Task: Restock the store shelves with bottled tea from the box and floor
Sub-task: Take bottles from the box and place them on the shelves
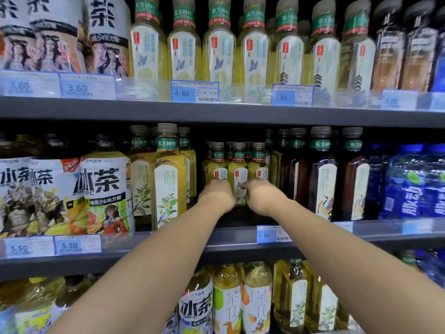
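The left hand (216, 197) reaches deep into the middle shelf (337, 239) with its back to the camera. Its fingers are curled around the lower half of the left small bottle (218, 165) and grip it. The right hand (263, 200) is just beside it, apart by a narrow gap. Its bent fingertips (244, 186) touch the paper label of the middle small bottle (238, 172), which stands between the two hands. The fingers are curled, but I cannot tell if they really clasp a bottle or only rest on it. Behind the knuckles of this hand stands the right small bottle (258, 165); its lower part is hidden.

The three small bottles are clear plastic with square shoulders and ribbed grey caps. They hold pale yellow tea, and each has a green band at the neck and a white arched label. All three are upright and touch side by side, far back on the shelf, with more of the same kind behind them.

Left of the left hand stands a tall yellow bottle (167, 179) of the same shape — bigger, with flowers and a bird on its label. Right of the right hand are dark bottles (322, 179) of brown tea. Below the right wrist a blue price tag (266, 235) sits on the grey shelf edge. Both forearms are bare.
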A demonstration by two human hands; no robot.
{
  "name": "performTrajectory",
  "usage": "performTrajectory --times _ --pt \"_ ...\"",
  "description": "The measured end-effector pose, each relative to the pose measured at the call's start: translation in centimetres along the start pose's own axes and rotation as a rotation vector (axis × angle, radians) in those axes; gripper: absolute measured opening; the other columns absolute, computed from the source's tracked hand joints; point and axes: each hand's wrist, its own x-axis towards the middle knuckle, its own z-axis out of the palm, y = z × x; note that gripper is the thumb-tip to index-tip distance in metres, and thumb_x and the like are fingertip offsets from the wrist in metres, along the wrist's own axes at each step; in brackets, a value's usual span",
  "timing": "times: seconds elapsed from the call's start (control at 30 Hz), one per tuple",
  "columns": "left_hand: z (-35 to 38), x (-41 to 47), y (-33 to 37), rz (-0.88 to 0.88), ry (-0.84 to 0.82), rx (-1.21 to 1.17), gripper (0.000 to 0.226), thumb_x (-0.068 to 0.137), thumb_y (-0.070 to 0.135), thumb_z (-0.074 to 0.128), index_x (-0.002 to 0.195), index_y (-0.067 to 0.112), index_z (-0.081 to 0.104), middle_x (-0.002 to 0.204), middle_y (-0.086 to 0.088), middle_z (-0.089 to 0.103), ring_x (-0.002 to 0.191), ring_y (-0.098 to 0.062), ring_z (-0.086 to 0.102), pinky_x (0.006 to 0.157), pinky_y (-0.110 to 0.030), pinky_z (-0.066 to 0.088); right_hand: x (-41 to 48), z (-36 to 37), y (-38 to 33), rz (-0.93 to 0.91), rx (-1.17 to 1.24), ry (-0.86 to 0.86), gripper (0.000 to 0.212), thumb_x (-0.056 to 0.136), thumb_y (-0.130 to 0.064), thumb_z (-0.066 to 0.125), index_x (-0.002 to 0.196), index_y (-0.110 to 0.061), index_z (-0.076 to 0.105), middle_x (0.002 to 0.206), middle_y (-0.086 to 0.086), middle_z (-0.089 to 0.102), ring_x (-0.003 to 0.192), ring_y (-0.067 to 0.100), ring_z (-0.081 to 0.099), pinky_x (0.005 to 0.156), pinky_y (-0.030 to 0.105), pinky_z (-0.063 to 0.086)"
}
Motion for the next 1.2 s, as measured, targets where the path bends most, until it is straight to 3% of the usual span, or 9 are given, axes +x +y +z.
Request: performTrajectory --times 0.17,0.37,0.5,0.67,0.77,0.87,0.97,1.07,1.2 --pt "-2.4 -8.0 0.2 0.121 0.141 0.054 0.025 0.092 0.023 0.055 0.113 0.014 0.062 0.107 -0.009 0.058 0.098 -0.029 0.058 0.077 -0.042 0.052 -8.0 -3.0 -1.1 -0.079 -0.093 0.219 0.032 0.096 -0.028 0.047 0.125 -0.023 0.058 0.116 0.006 0.059 0.101 0.029 0.06 0.084 0.045 0.053" --pt "-1.4 -18.4 0.6 0.34 0.395 0.056 0.021 0.093 0.021 0.055 0.111 0.014 0.061 0.108 -0.007 0.063 0.101 -0.028 0.058 0.07 -0.039 0.047 -18.3 -3.4 -2.5 -0.012 -0.039 0.328 0.022 0.096 -0.022 0.046 0.104 -0.014 0.064 0.1 0.006 0.06 0.094 0.032 0.06 0.074 0.04 0.051" --pt "5.3 -25.9 -0.8 0.442 0.329 0.07 0.027 0.09 0.016 0.057 0.117 0.016 0.061 0.111 -0.005 0.062 0.104 -0.029 0.056 0.071 -0.041 0.046 -25.8 1.9 -3.0 0.027 0.071 0.34 0.015 0.093 -0.019 0.047 0.09 -0.012 0.06 0.093 0.01 0.063 0.088 0.035 0.06 0.067 0.039 0.048" --pt "16.1 -35.3 -4.4 0.412 0.064 0.102 0.035 0.087 0.007 0.053 0.12 0.017 0.058 0.112 -0.006 0.062 0.105 -0.03 0.061 0.068 -0.041 0.048 -34.3 14.8 -3.1 0.099 0.122 0.145 0.02 0.096 -0.019 0.047 0.101 -0.011 0.065 0.099 0.01 0.063 0.088 0.033 0.063 0.063 0.037 0.049" --pt "23.0 -39.4 -6.3 0.365 -0.064 0.095 0.026 0.089 0.012 0.052 0.114 0.016 0.057 0.11 -0.006 0.062 0.105 -0.03 0.062 0.069 -0.041 0.05 -38.3 22.9 -2.9 0.152 0.138 0.019 0.017 0.094 -0.019 0.047 0.094 -0.014 0.064 0.092 0.008 0.062 0.082 0.033 0.064 0.058 0.037 0.047" --pt "30.1 -42.8 -8.3 0.311 -0.184 0.086 0.024 0.094 0.024 0.049 0.115 0.016 0.058 0.116 -0.007 0.061 0.111 -0.031 0.056 0.081 -0.043 0.051 -41.8 30.6 -2.7 0.207 0.179 -0.148 0.019 0.093 -0.02 0.048 0.096 -0.011 0.064 0.098 0.01 0.064 0.089 0.034 0.064 0.071 0.041 0.056" --pt "36.5 -46.1 -10.0 0.233 -0.225 0.091 0.038 0.095 0.037 0.044 0.128 0.018 0.051 0.125 -0.007 0.052 0.114 -0.031 0.049 0.092 -0.048 0.046 -45.1 37.3 -2.7 0.309 0.177 -0.361 0.023 0.094 -0.023 0.05 0.11 -0.014 0.063 0.111 0.01 0.062 0.1 0.032 0.063 0.081 0.039 0.055" --pt "41.3 -48.9 -11.2 0.134 -0.244 0.077 0.055 0.097 0.043 0.044 0.145 0.016 0.042 0.146 -0.008 0.044 0.129 -0.031 0.044 0.108 -0.052 0.027 -47.2 42.5 -2.9 0.424 0.206 -0.547 0.028 0.092 -0.028 0.053 0.116 -0.017 0.062 0.122 0.012 0.059 0.115 0.033 0.056 0.091 0.04 0.048" --pt "44.2 -51.2 -12.3 0.059 -0.262 -0.063 0.062 0.097 0.033 0.046 0.153 0.012 0.032 0.157 -0.009 0.035 0.141 -0.033 0.037 0.108 -0.047 0.039 -48.1 47.3 -3.1 0.499 0.146 -0.726 0.046 0.095 -0.036 0.051 0.139 -0.025 0.044 0.151 0.013 0.032 0.136 0.036 0.033 0.109 0.05 0.032"
